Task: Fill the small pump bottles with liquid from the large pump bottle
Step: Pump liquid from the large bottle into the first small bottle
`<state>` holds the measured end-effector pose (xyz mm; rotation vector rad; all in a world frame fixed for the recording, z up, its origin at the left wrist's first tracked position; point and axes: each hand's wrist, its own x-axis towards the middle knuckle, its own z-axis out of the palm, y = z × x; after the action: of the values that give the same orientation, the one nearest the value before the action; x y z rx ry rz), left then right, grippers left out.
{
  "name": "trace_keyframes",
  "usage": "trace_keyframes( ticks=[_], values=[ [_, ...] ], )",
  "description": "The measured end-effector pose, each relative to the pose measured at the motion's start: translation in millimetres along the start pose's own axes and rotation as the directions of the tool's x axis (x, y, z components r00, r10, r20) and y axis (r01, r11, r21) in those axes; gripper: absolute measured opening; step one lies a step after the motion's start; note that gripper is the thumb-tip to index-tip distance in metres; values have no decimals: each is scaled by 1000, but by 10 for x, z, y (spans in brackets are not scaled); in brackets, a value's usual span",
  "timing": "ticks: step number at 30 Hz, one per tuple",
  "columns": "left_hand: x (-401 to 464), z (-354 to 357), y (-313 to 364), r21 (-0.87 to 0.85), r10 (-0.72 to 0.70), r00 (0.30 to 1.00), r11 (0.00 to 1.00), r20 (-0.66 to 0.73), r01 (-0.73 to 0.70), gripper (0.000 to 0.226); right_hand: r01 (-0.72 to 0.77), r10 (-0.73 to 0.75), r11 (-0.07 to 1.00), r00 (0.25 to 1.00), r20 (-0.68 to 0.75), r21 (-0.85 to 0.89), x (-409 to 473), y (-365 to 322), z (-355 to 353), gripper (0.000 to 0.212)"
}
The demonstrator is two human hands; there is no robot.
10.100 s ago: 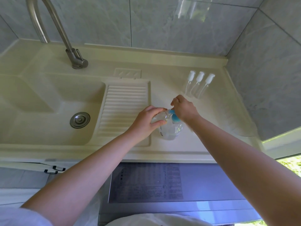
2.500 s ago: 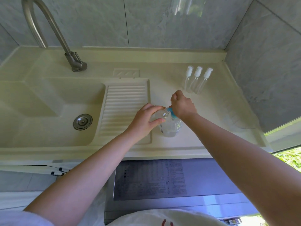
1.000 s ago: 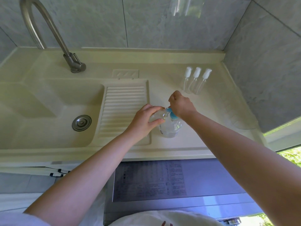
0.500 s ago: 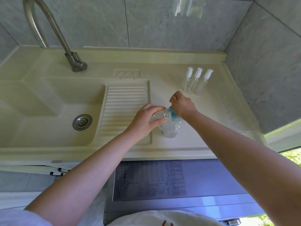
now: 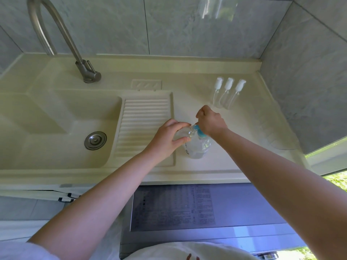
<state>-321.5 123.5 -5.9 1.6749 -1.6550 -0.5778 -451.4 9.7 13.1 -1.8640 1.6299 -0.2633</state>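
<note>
Large pump bottle (image 5: 197, 147) stands on counter (image 5: 234, 147), just right of washboard (image 5: 146, 124). Left hand (image 5: 169, 137) grips small clear bottle (image 5: 183, 133) at its nozzle. Right hand (image 5: 211, 121) curled over blue pump head (image 5: 200, 133). Behind: three small pump bottles (image 5: 227, 93), upright in a row.

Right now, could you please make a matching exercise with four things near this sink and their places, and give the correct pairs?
Things:
1. large pump bottle
2. small pump bottles
3. drain
4. faucet

Places:
A. at the bottom of the basin
B. in a row near the back right corner of the counter
C. rising from the back ledge, behind the basin
D. on the counter, just right of the ribbed washboard

Pairs: 1-D, 2-B, 3-A, 4-C
</note>
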Motion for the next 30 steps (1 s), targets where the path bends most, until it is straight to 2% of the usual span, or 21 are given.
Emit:
trace_keyframes(
  ticks=[11,19,26,30],
  values=[
    [12,-9,-18,1,2,1000,1000,4,-2,40,11,-14,998,999,-43,-57,-19,-43,37,29],
    [5,-21,6,-8,-8,1000,1000,6,8,41,1,-1,1000,999,43,9,15,-18,-26,35],
    [8,-6,-13,-5,-6,1000,1000,-5,6,41,-8,7,999,1000,-11,-41,0,-45,15,33],
    [11,-4,-15,0,-21,1000,1000,6,21,41,-1,1,1000,1000,10,-31,-19,-56,7,33]
  ],
)
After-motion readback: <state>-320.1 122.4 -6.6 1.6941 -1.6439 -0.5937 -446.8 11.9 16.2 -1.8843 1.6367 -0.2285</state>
